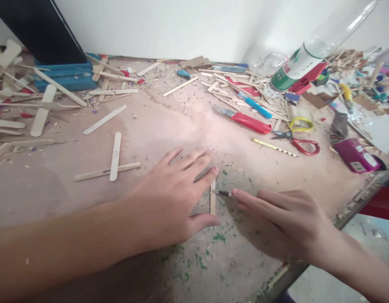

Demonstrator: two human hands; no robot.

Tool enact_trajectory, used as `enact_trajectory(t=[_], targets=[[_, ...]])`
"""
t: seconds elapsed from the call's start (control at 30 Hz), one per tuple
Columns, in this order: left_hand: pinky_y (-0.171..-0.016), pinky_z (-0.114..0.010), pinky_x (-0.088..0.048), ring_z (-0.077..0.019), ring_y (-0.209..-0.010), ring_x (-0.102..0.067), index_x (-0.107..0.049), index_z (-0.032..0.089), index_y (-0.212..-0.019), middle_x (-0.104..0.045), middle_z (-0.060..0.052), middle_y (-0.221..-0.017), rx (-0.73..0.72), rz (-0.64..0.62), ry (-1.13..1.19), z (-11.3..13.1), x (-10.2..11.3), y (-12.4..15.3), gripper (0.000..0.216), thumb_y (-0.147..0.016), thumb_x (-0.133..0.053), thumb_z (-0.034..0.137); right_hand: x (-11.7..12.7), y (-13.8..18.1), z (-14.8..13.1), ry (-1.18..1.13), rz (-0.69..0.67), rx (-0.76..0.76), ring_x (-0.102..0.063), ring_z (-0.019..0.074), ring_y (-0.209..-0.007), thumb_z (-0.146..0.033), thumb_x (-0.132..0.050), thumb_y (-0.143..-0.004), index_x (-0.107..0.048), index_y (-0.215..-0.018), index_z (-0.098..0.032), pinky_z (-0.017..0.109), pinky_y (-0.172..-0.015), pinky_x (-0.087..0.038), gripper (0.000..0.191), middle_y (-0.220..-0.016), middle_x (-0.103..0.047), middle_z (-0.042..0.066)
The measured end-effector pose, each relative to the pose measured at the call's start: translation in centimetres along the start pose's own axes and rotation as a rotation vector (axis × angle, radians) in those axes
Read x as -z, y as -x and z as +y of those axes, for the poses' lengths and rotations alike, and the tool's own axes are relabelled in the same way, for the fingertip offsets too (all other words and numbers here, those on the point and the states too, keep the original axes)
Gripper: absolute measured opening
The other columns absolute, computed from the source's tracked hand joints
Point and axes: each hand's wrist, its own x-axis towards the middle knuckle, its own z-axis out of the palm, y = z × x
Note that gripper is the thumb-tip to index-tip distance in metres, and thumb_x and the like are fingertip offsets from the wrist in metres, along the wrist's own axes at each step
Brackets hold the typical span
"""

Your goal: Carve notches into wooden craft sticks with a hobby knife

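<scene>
**Two hands working at a craft stick near the front edge**

Both forearms are reaching in from the near side. Left hand [172, 198] is lying flat and spread on the surface [169, 126], its forefinger and thumb bracketing a short upright craft stick [212, 202]; its grip is open, pinning rather than clasping. Right hand [286, 219] is closing its grip on a thin dark tool [222, 193], whose tip is touching the stick. Bare room is lying behind the hands; crossed sticks [114, 164] are sitting well left. Red knife [249, 123], scissors [297, 141] and bottle [295, 67] are crowding the far right. The surface's edge is running just beside the right wrist.
</scene>
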Motion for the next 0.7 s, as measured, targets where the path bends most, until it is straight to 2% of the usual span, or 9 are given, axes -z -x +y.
enact_trajectory(t=[0.1, 0.17, 0.23, 0.3, 0.37, 0.4, 0.5, 0.6, 0.7], targets=[[-0.132, -0.061, -0.035, -0.0362, -0.161, -0.054, -0.063, 0.008, -0.159, -0.058, -0.02, -0.172, -0.015, 0.015, 0.012, 0.0, 0.2, -0.1, 0.09, -0.118, -0.024, 0.078, 0.3, -0.2, -0.1, -0.077, 0.006, -0.08, -0.047, 0.0083, -0.053, -0.016, -0.058, -0.117, -0.07, -0.143, -0.012, 0.028, -0.049, -0.034, 0.029, -0.073, -0.055, -0.006], [-0.132, -0.059, -0.036, -0.0346, -0.16, -0.055, -0.062, 0.007, -0.159, -0.06, -0.019, -0.17, -0.004, 0.03, 0.054, 0.1, 0.6, -0.3, 0.087, -0.119, -0.026, 0.075, 0.4, -0.3, -0.3, -0.135, -0.005, -0.139, -0.052, 0.0086, -0.053, -0.018, -0.059, -0.118, -0.074, -0.137, -0.012, 0.029, -0.05, -0.034, 0.025, -0.072, -0.057, -0.005], [-0.133, -0.055, -0.036, -0.0307, -0.158, -0.058, -0.064, 0.011, -0.157, -0.064, -0.015, -0.168, 0.013, 0.058, 0.099, -0.1, 1.0, -0.4, 0.063, -0.124, -0.037, 0.057, 0.4, -0.2, -0.6, -0.169, -0.008, -0.178, -0.056, 0.0089, -0.055, -0.018, -0.058, -0.118, -0.076, -0.132, -0.012, 0.028, -0.051, -0.037, 0.024, -0.073, -0.06, -0.004], [-0.132, -0.05, -0.037, -0.026, -0.152, -0.063, -0.068, 0.015, -0.15, -0.069, -0.011, -0.163, -0.019, 0.088, 0.118, -0.6, 1.4, -0.5, 0.038, -0.122, -0.045, 0.026, 0.4, -0.1, -1.0, -0.21, -0.007, -0.221, -0.059, 0.0094, -0.058, -0.016, -0.057, -0.117, -0.077, -0.13, -0.013, 0.027, -0.054, -0.04, 0.025, -0.075, -0.063, -0.003], [-0.129, -0.046, -0.037, -0.0221, -0.148, -0.066, -0.071, 0.017, -0.143, -0.072, -0.008, -0.16, -0.106, 0.064, 0.11, -1.3, 1.6, -0.5, 0.043, -0.113, -0.043, 0.004, 0.5, 0.2, -1.3, -0.259, -0.01, -0.256, -0.064, 0.0106, -0.062, -0.015, -0.054, -0.117, -0.078, -0.13, -0.014, 0.027, -0.055, -0.043, 0.027, -0.078, -0.067, -0.001], [-0.128, -0.045, -0.038, -0.0212, -0.147, -0.066, -0.072, 0.017, -0.141, -0.073, -0.007, -0.158, -0.157, 0.031, 0.102, -1.6, 1.7, -0.5, 0.047, -0.11, -0.042, -0.001, 0.5, 0.4, -1.5, -0.285, -0.008, -0.27, -0.065, 0.0111, -0.063, -0.016, -0.053, -0.117, -0.078, -0.13, -0.014, 0.026, -0.056, -0.044, 0.028, -0.079, -0.069, 0.0], [-0.122, -0.046, -0.039, -0.0224, -0.14, -0.069, -0.073, 0.016, -0.136, -0.077, -0.008, -0.149, -0.234, -0.04, 0.089, -2.3, 1.7, -0.7, 0.043, -0.11, -0.043, -0.001, 0.6, 0.9, -1.6, -0.348, 0.03, -0.292, -0.066, 0.0111, -0.065, -0.018, -0.053, -0.117, -0.077, -0.135, -0.013, 0.026, -0.057, -0.045, 0.031, -0.081, -0.071, 0.001], [-0.108, -0.042, -0.042, -0.0215, -0.116, -0.072, -0.077, 0.018, -0.119, -0.081, -0.004, -0.125, -0.202, 0.007, 0.13, -2.0, 1.8, -1.0, 0.033, -0.111, -0.05, 0.001, 0.6, 1.2, -1.6, -0.37, 0.058, -0.289, -0.067, 0.0112, -0.065, -0.019, -0.052, -0.118, -0.077, -0.134, -0.012, 0.026, -0.058, -0.046, 0.031, -0.081, -0.072, 0.002], [-0.098, -0.037, -0.04, -0.0174, -0.101, -0.067, -0.077, 0.021, -0.11, -0.077, 0.001, -0.107, -0.14, 0.015, 0.235, -1.4, 1.8, -1.0, 0.031, -0.114, -0.053, 0.003, 0.5, 1.5, -1.6, -0.369, 0.037, -0.268, -0.066, 0.011, -0.063, -0.02, -0.05, -0.119, -0.078, -0.134, -0.014, 0.025, -0.057, -0.045, 0.032, -0.08, -0.07, 0.0]])
